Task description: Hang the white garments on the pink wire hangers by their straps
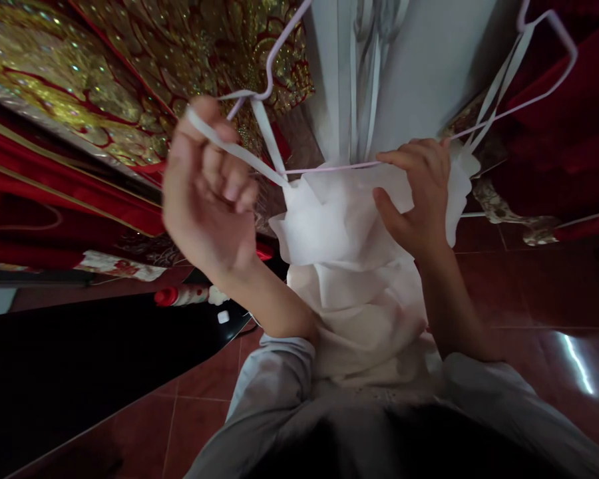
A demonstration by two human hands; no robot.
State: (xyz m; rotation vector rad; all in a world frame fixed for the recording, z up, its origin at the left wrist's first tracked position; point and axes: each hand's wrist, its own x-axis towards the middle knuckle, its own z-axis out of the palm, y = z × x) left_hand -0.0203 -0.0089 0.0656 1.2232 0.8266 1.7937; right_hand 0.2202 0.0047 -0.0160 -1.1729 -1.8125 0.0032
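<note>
A white fabric garment point(339, 226) hangs bunched from a pale pink wire hanger point(554, 86) in front of me. My left hand point(207, 193) is closed, with a white ribbon strap point(239, 153) of the garment looped over its fingers near the hanger's hook point(274, 60). My right hand point(419, 193) pinches the top edge of the white fabric at the hanger's lower bar. More white straps point(494, 100) run up to the hanger's right shoulder.
Red cloth with gold embroidery point(104, 86) hangs at the left and top. Dark red fabric point(569, 146) hangs at the right. A white panel point(429, 66) stands behind. Red floor tiles point(529, 286) lie below, and a black surface point(80, 359) carries a red-capped bottle point(180, 295).
</note>
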